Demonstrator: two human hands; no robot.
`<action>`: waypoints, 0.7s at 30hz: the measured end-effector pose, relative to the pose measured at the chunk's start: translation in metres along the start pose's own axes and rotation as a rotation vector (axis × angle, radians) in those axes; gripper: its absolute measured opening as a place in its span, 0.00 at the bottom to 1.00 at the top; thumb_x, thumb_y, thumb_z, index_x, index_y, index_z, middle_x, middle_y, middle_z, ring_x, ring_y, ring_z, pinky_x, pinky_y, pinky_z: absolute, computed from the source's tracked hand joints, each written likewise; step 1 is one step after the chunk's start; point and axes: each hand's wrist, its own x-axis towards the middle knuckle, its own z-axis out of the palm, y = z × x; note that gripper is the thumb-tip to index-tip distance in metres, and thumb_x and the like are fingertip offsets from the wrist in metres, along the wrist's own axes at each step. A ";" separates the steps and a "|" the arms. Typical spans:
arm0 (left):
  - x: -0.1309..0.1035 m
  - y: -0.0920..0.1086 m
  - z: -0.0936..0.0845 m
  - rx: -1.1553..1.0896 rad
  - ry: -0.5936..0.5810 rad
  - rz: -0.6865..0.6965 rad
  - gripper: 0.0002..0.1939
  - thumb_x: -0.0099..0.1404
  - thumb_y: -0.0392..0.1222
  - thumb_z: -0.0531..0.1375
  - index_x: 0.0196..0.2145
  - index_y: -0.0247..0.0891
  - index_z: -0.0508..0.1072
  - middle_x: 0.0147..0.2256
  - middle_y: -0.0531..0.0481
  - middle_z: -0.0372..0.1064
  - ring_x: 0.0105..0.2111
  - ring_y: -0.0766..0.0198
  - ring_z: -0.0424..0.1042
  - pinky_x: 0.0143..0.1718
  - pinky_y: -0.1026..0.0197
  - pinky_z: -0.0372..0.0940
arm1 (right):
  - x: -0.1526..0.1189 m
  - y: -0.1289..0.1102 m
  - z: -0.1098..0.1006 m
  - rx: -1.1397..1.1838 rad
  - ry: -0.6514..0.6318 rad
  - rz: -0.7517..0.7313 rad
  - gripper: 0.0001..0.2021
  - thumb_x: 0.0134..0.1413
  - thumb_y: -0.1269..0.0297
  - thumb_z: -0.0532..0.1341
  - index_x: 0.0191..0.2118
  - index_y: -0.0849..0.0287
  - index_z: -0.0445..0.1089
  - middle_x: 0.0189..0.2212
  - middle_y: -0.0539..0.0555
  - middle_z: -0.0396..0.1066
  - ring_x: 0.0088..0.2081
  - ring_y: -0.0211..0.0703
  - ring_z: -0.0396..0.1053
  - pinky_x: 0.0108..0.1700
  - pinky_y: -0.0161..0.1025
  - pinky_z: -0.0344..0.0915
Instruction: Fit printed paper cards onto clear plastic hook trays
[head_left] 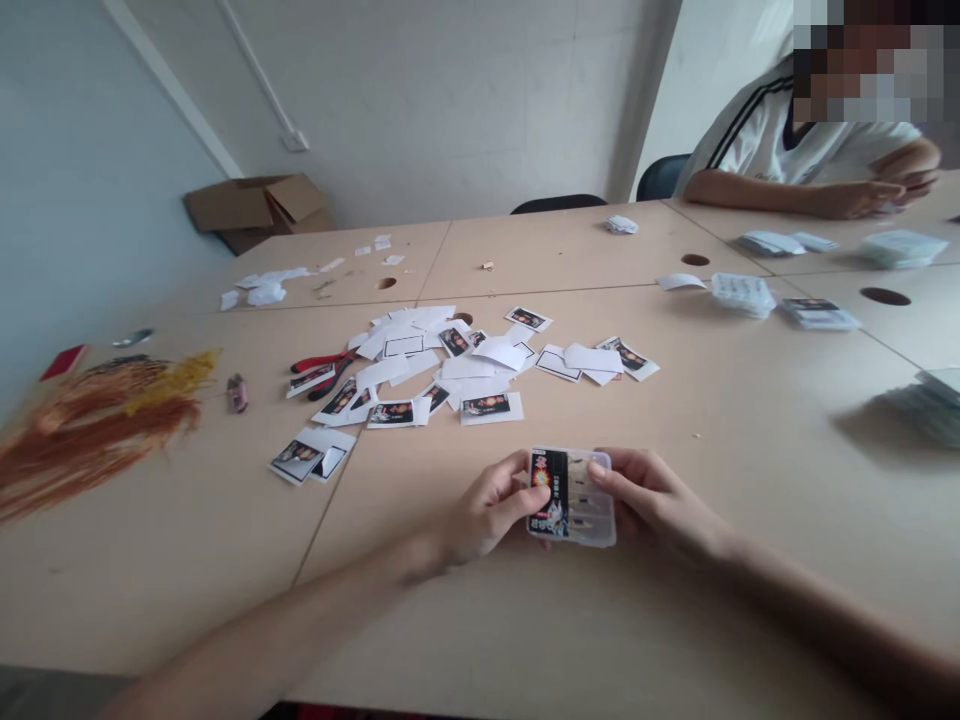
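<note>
Between my two hands is a small clear plastic box [592, 528] with a black printed label on its left part. Several small dark items show through the lid on its right part. My left hand [495, 505] grips the label side, its thumb lying on the label. From the right, my right hand [645, 490] holds the other end, thumb on the top edge; its remaining fingers are partly hidden behind the box. Beyond the hands lies a loose spread of white-backed and black printed labels [486, 405].
Red-handled pliers [322, 362] lie partly under the labels. Orange and yellow strands [112, 420] cover the left side, near a small pink tool [237, 393]. Stacked plastic boxes [742, 295] stand at right. A co-worker [780, 150] sits at the far right; a cardboard box [259, 210] is behind.
</note>
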 end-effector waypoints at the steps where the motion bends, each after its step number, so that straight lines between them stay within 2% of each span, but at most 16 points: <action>1: 0.000 0.000 0.000 0.001 0.020 0.002 0.12 0.57 0.44 0.55 0.36 0.34 0.62 0.29 0.50 0.63 0.29 0.67 0.64 0.30 0.65 0.61 | -0.001 0.000 0.000 -0.045 -0.013 -0.027 0.17 0.54 0.51 0.50 0.29 0.62 0.63 0.22 0.49 0.61 0.21 0.30 0.57 0.22 0.29 0.55; 3: 0.000 0.001 0.000 0.017 0.065 0.000 0.11 0.58 0.45 0.54 0.34 0.34 0.64 0.28 0.51 0.62 0.29 0.68 0.63 0.31 0.66 0.59 | -0.003 0.003 0.001 -0.215 -0.017 -0.086 0.17 0.54 0.52 0.50 0.29 0.62 0.62 0.21 0.49 0.61 0.23 0.32 0.58 0.24 0.30 0.55; 6: -0.002 0.001 0.000 0.068 0.115 -0.034 0.12 0.58 0.47 0.53 0.29 0.34 0.64 0.26 0.53 0.60 0.26 0.70 0.59 0.27 0.68 0.56 | -0.006 0.007 0.001 -0.505 -0.021 -0.159 0.15 0.54 0.53 0.50 0.29 0.61 0.60 0.19 0.47 0.58 0.20 0.31 0.54 0.21 0.30 0.51; 10: -0.004 0.000 -0.001 0.158 0.161 -0.026 0.16 0.56 0.51 0.54 0.23 0.34 0.61 0.22 0.56 0.55 0.23 0.72 0.54 0.23 0.69 0.51 | -0.009 0.008 0.003 -0.672 -0.132 -0.262 0.15 0.50 0.52 0.54 0.31 0.62 0.59 0.22 0.49 0.60 0.22 0.32 0.56 0.21 0.30 0.52; 13: -0.006 0.001 -0.001 0.214 0.109 -0.034 0.17 0.57 0.51 0.52 0.21 0.34 0.58 0.19 0.57 0.51 0.20 0.74 0.50 0.21 0.70 0.48 | -0.010 0.006 0.005 -0.701 -0.163 -0.300 0.16 0.48 0.52 0.55 0.31 0.62 0.59 0.24 0.51 0.60 0.23 0.32 0.56 0.21 0.30 0.52; 17: -0.007 0.002 0.000 0.263 0.069 -0.100 0.20 0.58 0.52 0.50 0.18 0.35 0.55 0.17 0.58 0.48 0.18 0.74 0.48 0.18 0.69 0.45 | -0.011 0.003 0.006 -0.658 -0.221 -0.278 0.13 0.50 0.54 0.55 0.32 0.62 0.60 0.25 0.52 0.61 0.23 0.32 0.56 0.22 0.30 0.53; 21: -0.007 0.003 0.001 0.277 0.086 -0.110 0.21 0.58 0.52 0.50 0.17 0.35 0.55 0.16 0.58 0.48 0.17 0.74 0.49 0.17 0.70 0.46 | -0.012 0.003 0.008 -0.484 -0.215 -0.214 0.12 0.49 0.56 0.56 0.31 0.61 0.61 0.23 0.50 0.60 0.23 0.32 0.55 0.22 0.30 0.53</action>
